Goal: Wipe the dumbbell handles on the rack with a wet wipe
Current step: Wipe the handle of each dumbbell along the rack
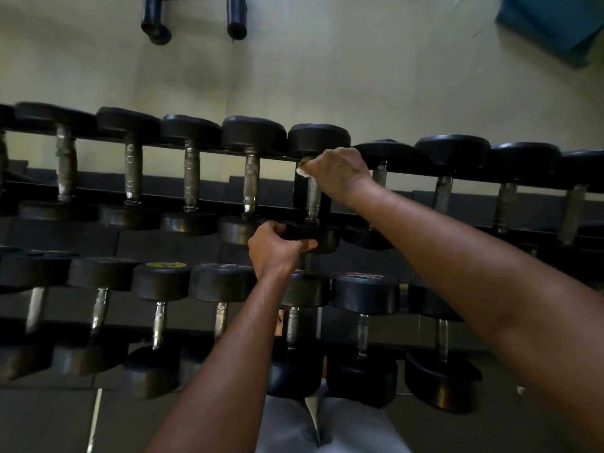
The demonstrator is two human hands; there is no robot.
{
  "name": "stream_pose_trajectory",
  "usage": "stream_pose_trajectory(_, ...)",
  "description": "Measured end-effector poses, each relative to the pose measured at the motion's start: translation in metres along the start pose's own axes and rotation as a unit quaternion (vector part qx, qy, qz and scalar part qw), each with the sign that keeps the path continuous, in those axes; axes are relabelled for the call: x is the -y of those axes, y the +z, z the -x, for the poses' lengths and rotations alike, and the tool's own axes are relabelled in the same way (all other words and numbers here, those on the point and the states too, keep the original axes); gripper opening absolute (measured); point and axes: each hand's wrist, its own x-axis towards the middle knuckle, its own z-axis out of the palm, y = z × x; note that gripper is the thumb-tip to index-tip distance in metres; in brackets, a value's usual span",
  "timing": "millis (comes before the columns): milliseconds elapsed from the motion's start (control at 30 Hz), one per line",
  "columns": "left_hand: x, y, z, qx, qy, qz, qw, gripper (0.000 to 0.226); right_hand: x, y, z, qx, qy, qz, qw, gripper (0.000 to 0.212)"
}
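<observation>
A two-tier rack (209,199) holds rows of black dumbbells with metal handles. On the upper tier, my right hand (336,171) wraps a white wet wipe (302,170) around the far end of one metal handle (313,199), just below that dumbbell's far head (318,138). My left hand (277,245) grips the near head (313,235) of the same dumbbell, fingers curled over its edge. Only a small part of the wipe shows past my right fingers.
Neighbouring dumbbells (251,181) sit close on both sides of the one I hold. The lower tier (225,282) carries several larger dumbbells below my arms. Beyond the rack lie pale floor, black equipment legs (235,18) and a blue mat (552,24).
</observation>
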Motion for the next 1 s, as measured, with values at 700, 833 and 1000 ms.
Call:
stream_pose_trajectory(700, 0.003, -0.002, 0.001, 0.008, 0.03, -0.001, 1.0, 0.056, 0.031, 0.005, 0.019, 0.231, -0.045, -0.161, 0.958, 0.022)
stream_pose_trajectory(833, 0.001, -0.002, 0.0, 0.008, 0.026, -0.007, 1.0, 0.057, 0.031, 0.0, 0.02, 0.217, -0.059, -0.157, 0.962, 0.023)
stream_pose_trajectory(1000, 0.003, -0.001, -0.001, 0.006, 0.028, -0.007, 1.0, 0.057, 0.032, -0.006, 0.02, 0.21, -0.05, -0.173, 0.961, 0.02)
